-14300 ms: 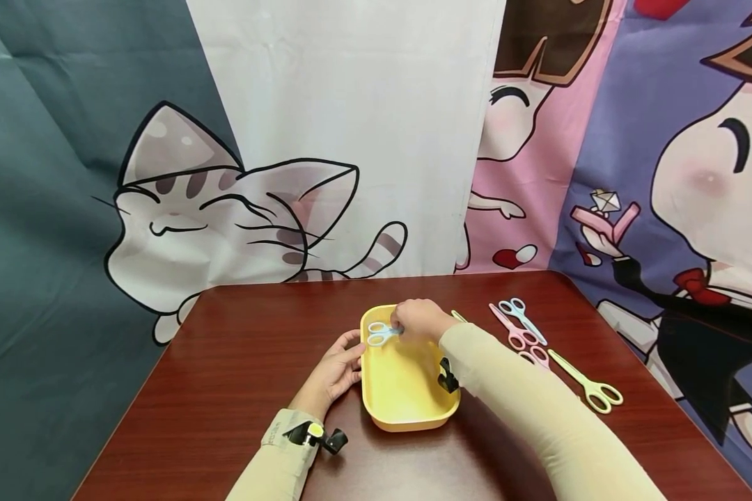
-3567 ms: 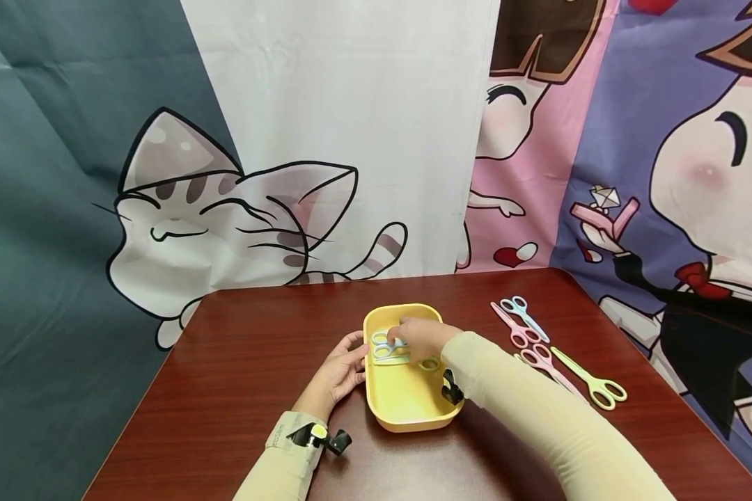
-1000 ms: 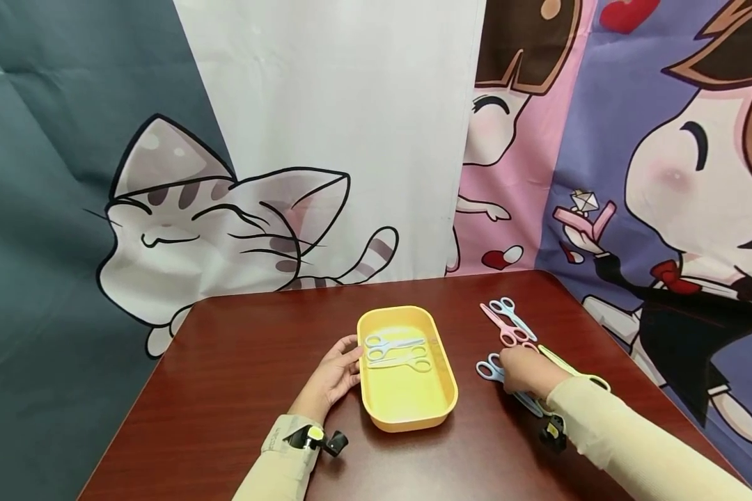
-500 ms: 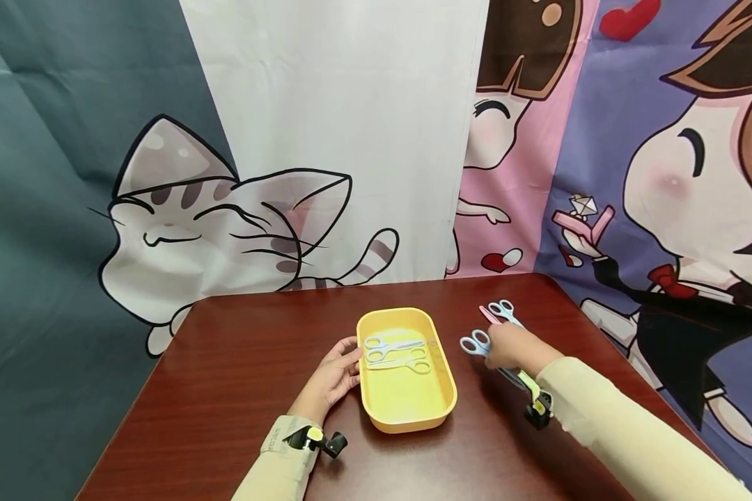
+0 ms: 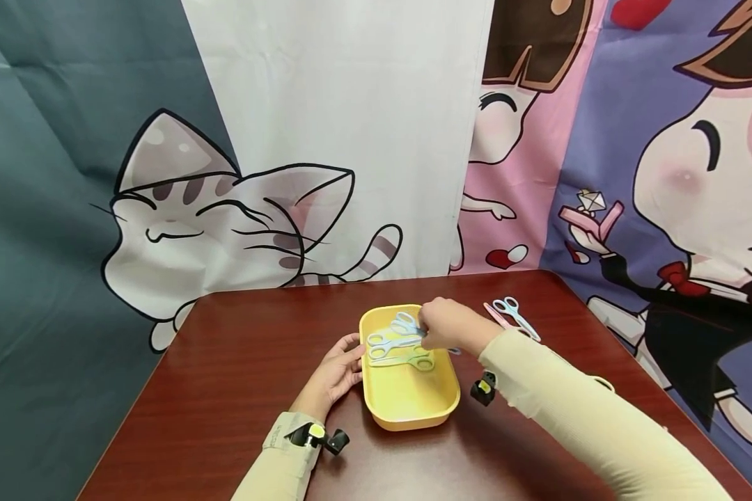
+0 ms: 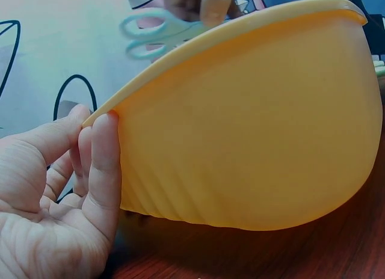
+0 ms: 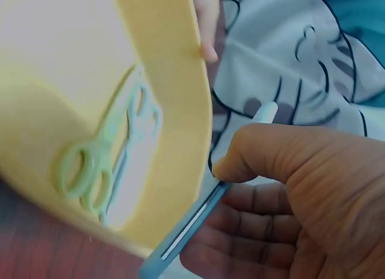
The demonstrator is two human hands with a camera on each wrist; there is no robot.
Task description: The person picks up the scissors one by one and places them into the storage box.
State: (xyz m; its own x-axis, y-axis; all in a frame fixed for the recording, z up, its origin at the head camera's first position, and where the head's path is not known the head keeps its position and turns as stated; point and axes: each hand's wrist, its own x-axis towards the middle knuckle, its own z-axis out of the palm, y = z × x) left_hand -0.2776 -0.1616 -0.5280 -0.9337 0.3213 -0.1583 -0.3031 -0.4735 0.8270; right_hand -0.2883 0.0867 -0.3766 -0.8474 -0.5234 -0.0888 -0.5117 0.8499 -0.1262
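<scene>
My left hand (image 5: 333, 372) pinches the left rim of a yellow tray (image 5: 410, 410) between thumb and fingers, close up in the left wrist view. Over the tray's far right part, my right hand (image 5: 452, 325) grips a pair of light blue scissors (image 5: 404, 323). Their handle loops point left and the blades right, past the tray's rim. In the right wrist view, the thumb presses the blue scissors (image 7: 186, 228) against the fingers. Inside the tray lie another blue pair of scissors (image 5: 377, 346) and a yellow-green pair of scissors (image 5: 423, 361), side by side.
To the right on the dark red table (image 5: 238, 362) lie a blue pair of scissors (image 5: 517, 317) and pink scissors (image 5: 496, 314). A yellow-green scissors handle (image 5: 603, 382) shows behind my right sleeve, which hides that area. A cartoon cloth (image 5: 351, 104) hangs behind the table.
My right hand has picked blue scissors up from the right of the table and carried them left over the tray. Earlier, it laid the yellow-green scissors there. My left hand stays on the rim.
</scene>
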